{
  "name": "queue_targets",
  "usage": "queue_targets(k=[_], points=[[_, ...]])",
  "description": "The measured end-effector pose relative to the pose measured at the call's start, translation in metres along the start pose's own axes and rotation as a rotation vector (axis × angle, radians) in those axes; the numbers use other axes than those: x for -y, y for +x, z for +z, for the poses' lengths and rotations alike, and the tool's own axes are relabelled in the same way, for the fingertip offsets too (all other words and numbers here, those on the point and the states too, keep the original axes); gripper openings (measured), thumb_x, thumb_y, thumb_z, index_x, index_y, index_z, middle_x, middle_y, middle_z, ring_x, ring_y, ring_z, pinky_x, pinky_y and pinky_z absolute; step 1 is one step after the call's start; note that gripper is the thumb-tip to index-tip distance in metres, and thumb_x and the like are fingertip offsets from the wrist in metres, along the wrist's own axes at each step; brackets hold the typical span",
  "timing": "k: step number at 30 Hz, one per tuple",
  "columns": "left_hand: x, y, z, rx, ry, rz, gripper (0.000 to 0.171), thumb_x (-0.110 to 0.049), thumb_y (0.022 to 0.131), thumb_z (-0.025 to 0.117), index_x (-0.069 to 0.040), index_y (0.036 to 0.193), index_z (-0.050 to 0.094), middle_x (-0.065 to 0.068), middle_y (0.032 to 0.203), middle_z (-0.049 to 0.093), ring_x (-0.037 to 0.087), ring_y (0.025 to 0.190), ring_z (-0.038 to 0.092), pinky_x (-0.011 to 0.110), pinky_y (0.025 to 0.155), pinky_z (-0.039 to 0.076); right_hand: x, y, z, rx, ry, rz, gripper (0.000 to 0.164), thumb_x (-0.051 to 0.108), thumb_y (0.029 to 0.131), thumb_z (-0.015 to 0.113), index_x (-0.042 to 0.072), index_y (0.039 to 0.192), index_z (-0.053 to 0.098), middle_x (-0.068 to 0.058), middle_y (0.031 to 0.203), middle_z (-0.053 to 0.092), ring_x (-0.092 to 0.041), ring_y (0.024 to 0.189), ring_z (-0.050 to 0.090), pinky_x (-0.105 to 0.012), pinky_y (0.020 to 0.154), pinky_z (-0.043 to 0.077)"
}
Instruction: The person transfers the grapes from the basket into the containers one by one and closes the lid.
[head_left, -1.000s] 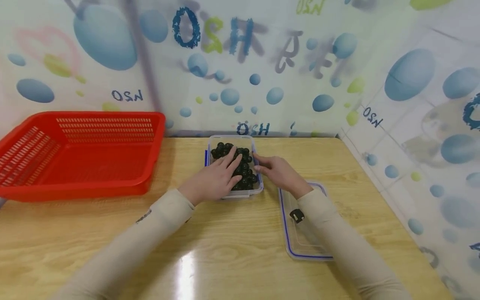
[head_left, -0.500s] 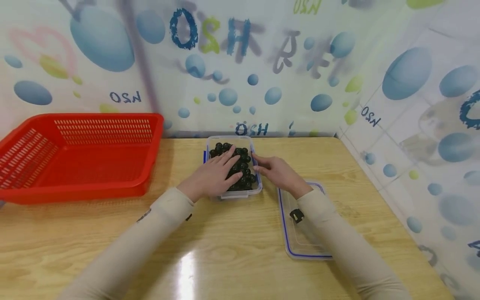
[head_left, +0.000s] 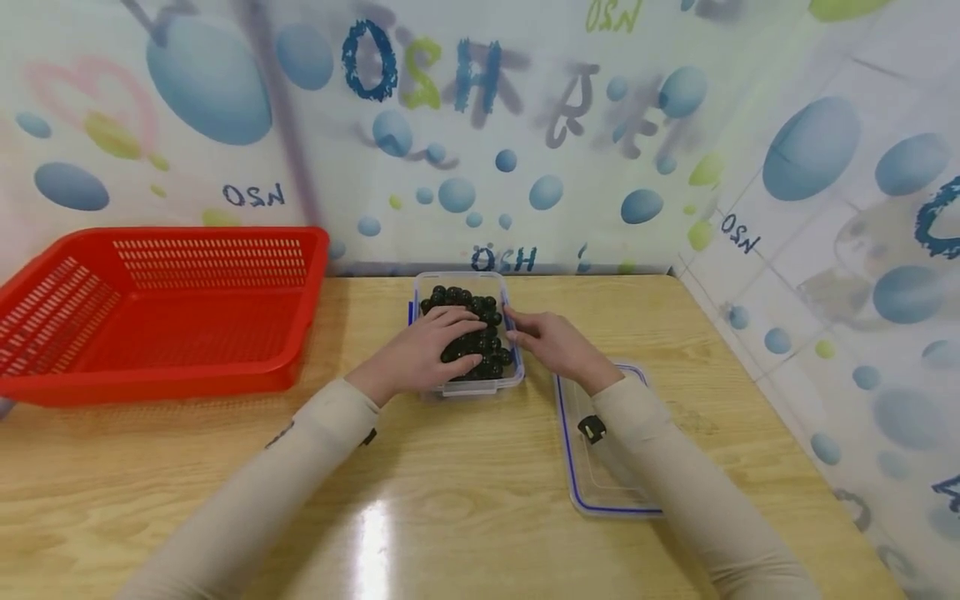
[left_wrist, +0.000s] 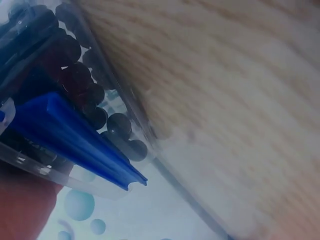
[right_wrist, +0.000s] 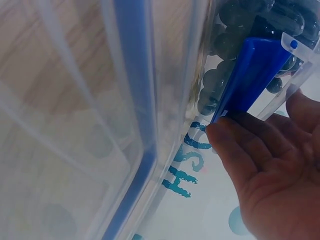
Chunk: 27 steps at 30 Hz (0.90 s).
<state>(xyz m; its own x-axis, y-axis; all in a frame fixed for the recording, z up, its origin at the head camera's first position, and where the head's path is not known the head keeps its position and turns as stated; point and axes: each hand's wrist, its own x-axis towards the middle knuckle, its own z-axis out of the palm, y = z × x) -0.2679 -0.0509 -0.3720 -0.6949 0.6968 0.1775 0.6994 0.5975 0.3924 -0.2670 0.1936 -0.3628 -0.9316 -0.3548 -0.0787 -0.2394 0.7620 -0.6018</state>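
A clear plastic food container (head_left: 468,386) with blue side clips holds dark round grapes (head_left: 483,367). My left hand (head_left: 420,350) reaches in over its left rim and lies on the grapes with bent fingers. Their tips are partly hidden among the fruit. My right hand (head_left: 558,343) rests against the outside of the container's right wall. In the right wrist view its fingers (right_wrist: 250,140) touch the lowered blue clip (right_wrist: 255,75), with the thumb by the rim. Partly under the right forearm lies the clear lid (head_left: 603,492) with its blue seal.
To the left stands a large red plastic basket (head_left: 183,375) with slotted walls. The wooden table (head_left: 465,492) meets a wall (head_left: 585,150) printed with blue bubbles at the back, and another patterned wall (head_left: 840,317) on the right.
The fingers of my left hand have gone from stretched across the grapes to more bent, drawing back slightly to the left. My right hand has stayed at the container's side.
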Motion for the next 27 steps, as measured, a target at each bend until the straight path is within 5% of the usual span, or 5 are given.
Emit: queue_targets(k=[6, 14, 16, 21, 27], points=[[-0.006, 0.002, 0.000, -0.052, -0.052, -0.028, 0.064, -0.053, 0.099, 0.049, -0.016, 0.151, 0.040, 0.009, 0.153, 0.034, 0.029, 0.142, 0.024, 0.053, 0.112, 0.025, -0.004, -0.005, -0.004, -0.005, -0.029, -0.010, 0.053, 0.029, 0.104, 0.051, 0.014, 0.153, 0.035, -0.012, 0.144, 0.048, -0.025, 0.118, 0.056, -0.042, 0.095, 0.046], [-0.061, -0.001, -0.008, -0.515, -0.294, -0.016, 0.016, -0.016, 0.099, 0.056, -0.004, 0.110, 0.061, 0.004, 0.099, 0.059, 0.018, 0.086, 0.055, 0.035, 0.074, 0.050, -0.013, -0.048, -0.034, -0.153, -0.073, 0.019, 0.051, 0.029, 0.104, 0.051, 0.007, 0.149, 0.042, -0.015, 0.131, 0.060, -0.034, 0.120, 0.055, -0.051, 0.098, 0.045], [-0.081, -0.002, -0.003, -0.459, -0.419, -0.028, 0.011, -0.011, 0.098, 0.056, -0.006, 0.106, 0.063, -0.001, 0.088, 0.061, 0.014, 0.072, 0.056, 0.030, 0.062, 0.050, -0.022, -0.068, -0.044, -0.183, -0.095, 0.042, 0.045, 0.025, 0.104, 0.052, 0.003, 0.143, 0.049, -0.016, 0.124, 0.064, -0.035, 0.113, 0.059, -0.051, 0.092, 0.048], [-0.115, 0.000, 0.029, -0.090, -0.673, -0.176, 0.017, -0.009, 0.098, 0.056, 0.000, 0.112, 0.061, 0.003, 0.074, 0.064, 0.017, 0.061, 0.063, 0.028, 0.052, 0.054, -0.048, -0.123, -0.058, -0.217, -0.185, 0.156, 0.027, 0.014, 0.100, 0.057, -0.005, 0.118, 0.064, -0.017, 0.105, 0.068, -0.032, 0.094, 0.063, -0.047, 0.077, 0.052], [-0.129, 0.012, 0.063, 0.206, -0.634, -0.350, 0.034, -0.013, 0.099, 0.058, 0.010, 0.123, 0.054, 0.008, 0.066, 0.063, 0.019, 0.053, 0.063, 0.029, 0.050, 0.054, -0.074, -0.165, -0.052, -0.103, -0.119, 0.342, 0.021, 0.010, 0.099, 0.057, -0.010, 0.105, 0.063, -0.010, 0.087, 0.065, -0.020, 0.072, 0.062, -0.037, 0.062, 0.053]])
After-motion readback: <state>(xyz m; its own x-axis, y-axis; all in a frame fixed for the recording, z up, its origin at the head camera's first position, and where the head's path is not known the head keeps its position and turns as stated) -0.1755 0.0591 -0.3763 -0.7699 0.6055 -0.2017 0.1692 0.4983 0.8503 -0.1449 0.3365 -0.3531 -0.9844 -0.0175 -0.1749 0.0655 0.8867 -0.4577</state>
